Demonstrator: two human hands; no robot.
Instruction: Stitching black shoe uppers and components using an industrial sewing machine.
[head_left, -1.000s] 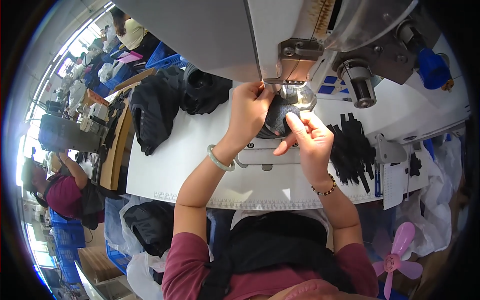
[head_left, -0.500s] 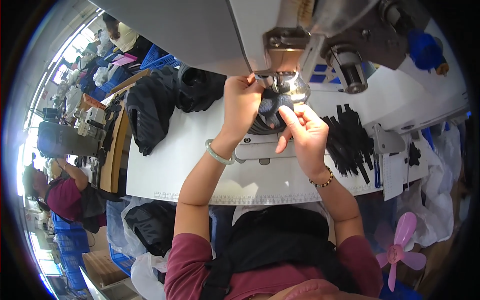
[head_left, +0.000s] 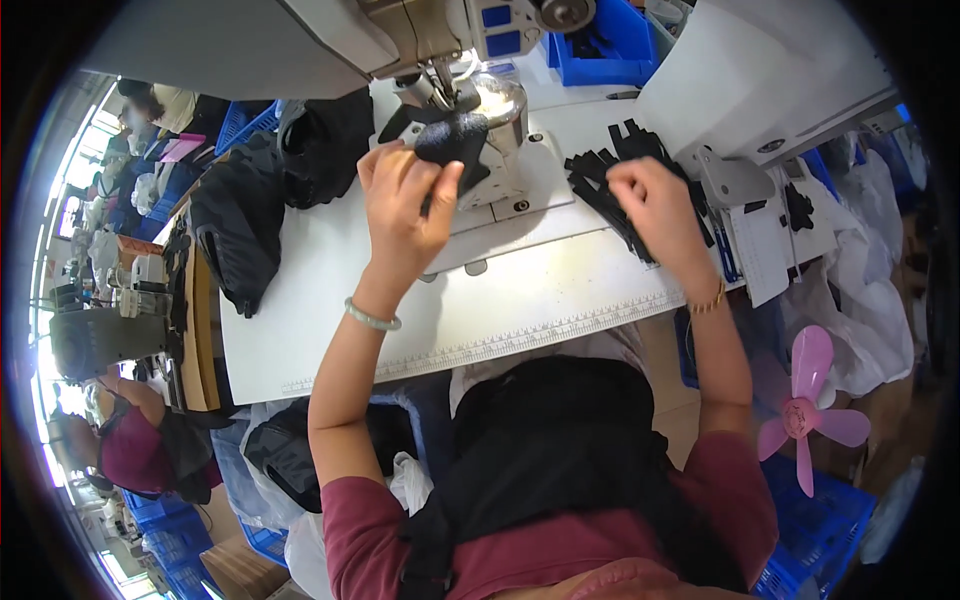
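Observation:
My left hand (head_left: 405, 200) pinches a small dark fabric piece (head_left: 455, 140) between thumb and fingers, just below and in front of the needle area of the sewing machine (head_left: 425, 30). The rounded metal post (head_left: 503, 98) of the machine stands to the right of the fabric. Farther right, my right hand (head_left: 655, 205) is over a pile of black fabric strips (head_left: 636, 142). Its fingers are curled together at the pile's edge. Whether a strip is between them cannot be made out.
Black garment-like bundles (head_left: 235, 215) lie on the left of the white table (head_left: 520, 290). A blue bin (head_left: 605, 60) stands at the back. Blue-handled scissors (head_left: 725, 250) lie right of the strips. A pink fan (head_left: 800, 418) is at lower right. Another person (head_left: 145, 445) sits far left.
My right hand has left the fabric at the machine and moved right to the strips. My left hand still holds the fabric, which now shows below the needle area. The whole view has shifted.

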